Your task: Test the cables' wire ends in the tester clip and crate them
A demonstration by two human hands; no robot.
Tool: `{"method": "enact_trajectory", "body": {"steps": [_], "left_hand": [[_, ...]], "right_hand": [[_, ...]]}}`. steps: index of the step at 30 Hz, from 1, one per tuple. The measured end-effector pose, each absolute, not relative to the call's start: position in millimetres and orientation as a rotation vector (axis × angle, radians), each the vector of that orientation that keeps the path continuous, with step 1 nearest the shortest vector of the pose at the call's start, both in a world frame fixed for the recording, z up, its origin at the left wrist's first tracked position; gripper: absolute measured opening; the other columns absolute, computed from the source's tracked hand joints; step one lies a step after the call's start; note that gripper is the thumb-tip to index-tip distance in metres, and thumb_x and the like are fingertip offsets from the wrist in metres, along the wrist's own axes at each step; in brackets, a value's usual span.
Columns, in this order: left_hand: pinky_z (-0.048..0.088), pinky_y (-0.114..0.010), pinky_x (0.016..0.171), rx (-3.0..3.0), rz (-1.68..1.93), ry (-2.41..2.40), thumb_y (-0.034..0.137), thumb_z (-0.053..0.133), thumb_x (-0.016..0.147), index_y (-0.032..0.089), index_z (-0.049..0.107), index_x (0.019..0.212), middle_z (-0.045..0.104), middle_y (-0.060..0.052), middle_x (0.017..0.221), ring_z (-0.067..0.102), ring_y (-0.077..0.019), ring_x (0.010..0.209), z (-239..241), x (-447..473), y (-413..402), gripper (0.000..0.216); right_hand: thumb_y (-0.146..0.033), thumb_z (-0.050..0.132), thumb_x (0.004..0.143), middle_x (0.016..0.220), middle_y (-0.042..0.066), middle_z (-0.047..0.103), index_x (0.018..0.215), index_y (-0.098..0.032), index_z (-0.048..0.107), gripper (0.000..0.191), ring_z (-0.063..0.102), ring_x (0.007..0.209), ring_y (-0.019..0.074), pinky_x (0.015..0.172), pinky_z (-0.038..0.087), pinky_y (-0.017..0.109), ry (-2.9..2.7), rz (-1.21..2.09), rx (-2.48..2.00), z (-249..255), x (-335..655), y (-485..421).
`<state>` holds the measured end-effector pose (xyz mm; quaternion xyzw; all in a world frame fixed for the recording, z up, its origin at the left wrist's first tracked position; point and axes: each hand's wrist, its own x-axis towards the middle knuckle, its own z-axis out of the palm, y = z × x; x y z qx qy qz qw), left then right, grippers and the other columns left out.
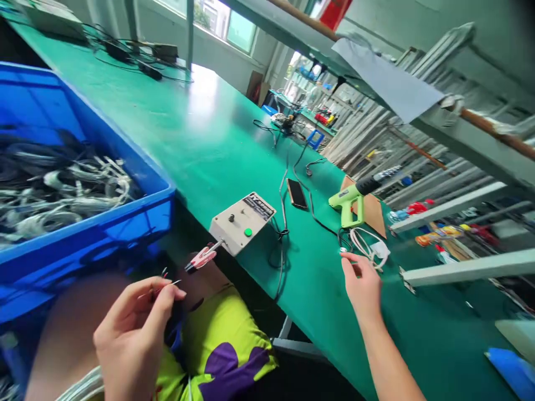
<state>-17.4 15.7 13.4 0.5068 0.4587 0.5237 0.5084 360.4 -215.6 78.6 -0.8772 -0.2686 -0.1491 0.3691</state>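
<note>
My left hand (pixel 131 328) is over my lap, fingers pinched on thin wire ends (pixel 167 281) that stick up beside a red clip (pixel 201 258). That clip hangs from a beige test box (pixel 240 221) with a green button at the bench edge. My right hand (pixel 360 284) reaches onto the green bench (pixel 200 133), fingertips pinching the end of a coiled white cable (pixel 370 248). A green glue gun (pixel 349 201) stands just beyond that cable on a piece of cardboard.
A blue crate (pixel 83 167) full of white and black cables sits at my left. A black phone (pixel 296 193) and black leads lie past the test box. Metal shelf rails (pixel 460 270) run along the right side. Power bricks and cords lie at the far end.
</note>
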Motion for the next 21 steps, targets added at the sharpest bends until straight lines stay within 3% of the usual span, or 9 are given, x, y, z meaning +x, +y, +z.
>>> {"method": "enact_trajectory", "body": {"steps": [3,6,11,14,17,21], "left_hand": [[0.056,-0.023,0.060,1.215,1.242,1.047,0.033,0.084,0.098,0.022,0.080,0.095,0.079,-0.001,0.076,0.073,-0.0177,0.068,32,-12,13,0.012],[0.055,-0.020,0.058,1.210,1.266,1.020,0.028,0.080,0.101,0.022,0.078,0.095,0.077,0.001,0.072,0.071,-0.0148,0.064,36,-10,14,0.009],[0.059,-0.018,0.060,1.197,1.268,0.962,0.024,0.079,0.101,0.023,0.077,0.095,0.078,0.002,0.072,0.074,-0.0135,0.063,33,-10,9,0.007],[0.059,-0.018,0.059,1.208,1.259,0.975,0.025,0.082,0.101,0.022,0.079,0.094,0.080,0.000,0.075,0.075,-0.0137,0.063,30,-9,10,0.008],[0.060,-0.017,0.060,1.221,1.260,0.978,0.024,0.081,0.102,0.021,0.081,0.092,0.081,-0.001,0.075,0.077,-0.0142,0.065,27,-6,12,0.010],[0.062,-0.018,0.064,1.227,1.291,0.996,0.021,0.083,0.102,0.021,0.083,0.094,0.084,-0.001,0.079,0.080,-0.0146,0.069,24,-1,12,0.008]], "right_hand": [[-0.035,0.076,0.104,0.102,0.008,0.082,0.105,-0.028,0.086,0.013,0.075,0.090,0.0264,0.080,0.059,0.039,-1.069,-0.218,-1.999,77,271,-187],[-0.020,0.073,0.104,0.094,0.003,0.082,0.108,-0.031,0.085,0.017,0.075,0.080,0.0217,0.070,0.059,0.032,-1.300,0.217,-1.632,59,183,-151],[-0.042,0.071,0.109,0.081,0.002,0.075,0.111,-0.025,0.086,0.023,0.067,0.071,0.0186,0.065,0.054,0.030,-0.780,0.917,-1.387,6,107,-75],[-0.055,0.073,0.106,0.073,-0.002,0.065,0.107,-0.024,0.083,0.033,0.056,0.064,0.0157,0.063,0.049,0.029,-0.550,0.985,-1.185,-5,105,-37],[-0.068,0.077,0.101,0.068,-0.004,0.061,0.112,-0.026,0.081,0.044,0.054,0.060,0.0160,0.062,0.050,0.030,-0.443,1.020,-1.033,0,112,-13],[-0.068,0.092,0.090,0.066,-0.006,0.059,0.111,-0.026,0.084,0.048,0.049,0.055,0.0118,0.057,0.051,0.024,-0.296,1.124,-0.884,6,119,-2]]}}
